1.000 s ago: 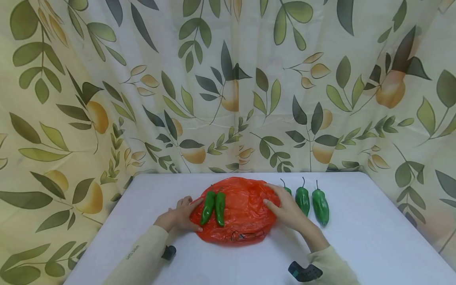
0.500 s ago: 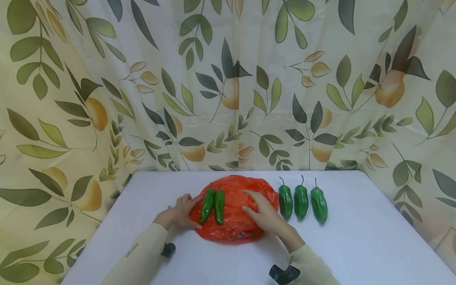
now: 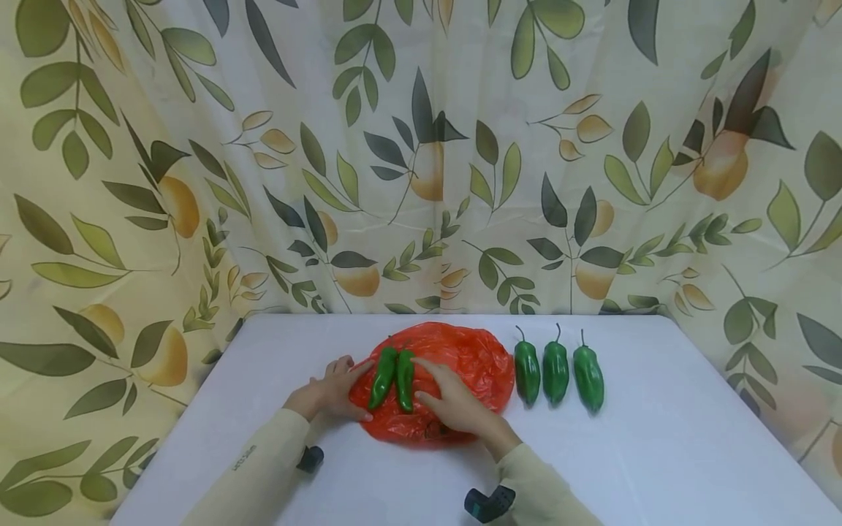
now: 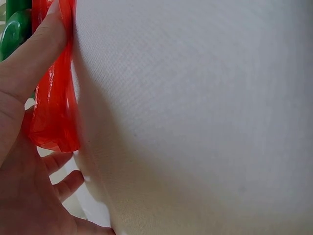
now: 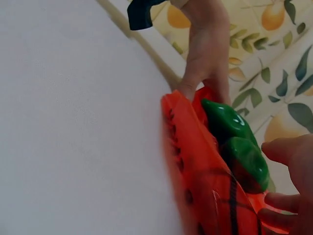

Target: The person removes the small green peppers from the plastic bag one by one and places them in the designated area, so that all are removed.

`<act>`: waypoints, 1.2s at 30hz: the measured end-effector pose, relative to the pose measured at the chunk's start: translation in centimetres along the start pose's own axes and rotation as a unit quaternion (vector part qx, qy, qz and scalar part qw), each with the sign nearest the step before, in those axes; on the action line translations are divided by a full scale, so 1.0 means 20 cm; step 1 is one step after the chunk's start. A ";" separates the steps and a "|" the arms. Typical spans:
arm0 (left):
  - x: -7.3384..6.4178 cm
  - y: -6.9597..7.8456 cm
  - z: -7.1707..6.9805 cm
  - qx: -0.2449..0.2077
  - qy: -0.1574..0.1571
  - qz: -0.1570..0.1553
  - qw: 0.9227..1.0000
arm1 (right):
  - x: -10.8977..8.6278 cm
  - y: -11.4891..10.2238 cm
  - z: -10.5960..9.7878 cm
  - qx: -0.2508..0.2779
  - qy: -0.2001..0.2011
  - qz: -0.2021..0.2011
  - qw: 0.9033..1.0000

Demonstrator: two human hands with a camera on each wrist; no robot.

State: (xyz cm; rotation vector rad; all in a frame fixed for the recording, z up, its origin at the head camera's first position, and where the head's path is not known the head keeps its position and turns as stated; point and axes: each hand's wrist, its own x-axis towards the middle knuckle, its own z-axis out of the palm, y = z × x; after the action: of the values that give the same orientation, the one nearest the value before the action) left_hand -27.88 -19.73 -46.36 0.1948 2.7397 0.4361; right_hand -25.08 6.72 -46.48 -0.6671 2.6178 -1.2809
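A crumpled red plastic bag (image 3: 470, 358) lies spread on the white table, with two green peppers side by side on its left part: a left pepper (image 3: 384, 378) and a right pepper (image 3: 404, 387). My left hand (image 3: 338, 393) rests at the bag's left edge, fingers spread; in the left wrist view its thumb (image 4: 41, 46) lies along the red plastic. Over the bag, my right hand (image 3: 457, 400) reaches to the right pepper, thumb and forefinger apart at its right side. The right wrist view shows these loosely bent fingers (image 5: 281, 149) beside the pepper (image 5: 247, 166).
Three more green peppers stand in a row right of the bag: a near one (image 3: 527, 372), a middle one (image 3: 555, 374) and a far one (image 3: 588, 378). Behind the white table (image 3: 658, 453) hangs a curtain (image 3: 421, 183) printed with leaves and fruit.
My right hand has moved left across the bag, from its right edge to the right pepper on it. The left hand has stayed at the bag's left edge.
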 end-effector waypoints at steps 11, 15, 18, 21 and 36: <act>-0.01 0.01 0.00 0.004 -0.001 0.004 1.000 | 0.08 -0.03 0.10 -0.009 -0.028 -0.001 1.000; -0.01 0.01 0.00 0.008 0.001 0.008 1.000 | 0.08 -0.03 0.13 -0.003 -0.028 0.016 0.999; -0.01 0.01 0.00 0.009 0.001 0.009 1.000 | 0.08 -0.03 0.14 -0.009 -0.030 0.028 0.999; -0.01 0.01 0.00 0.009 0.001 0.010 1.000 | 0.08 -0.04 0.14 -0.023 -0.035 0.038 0.998; 0.00 0.00 0.01 0.004 0.001 0.001 1.000 | 0.08 0.00 0.12 0.054 -0.013 0.010 0.998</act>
State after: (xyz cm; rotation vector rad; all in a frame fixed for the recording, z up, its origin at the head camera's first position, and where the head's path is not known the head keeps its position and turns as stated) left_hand -27.80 -19.69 -46.44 0.2002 2.7434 0.4254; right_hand -25.76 4.29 -47.82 -0.6332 2.5068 -1.3865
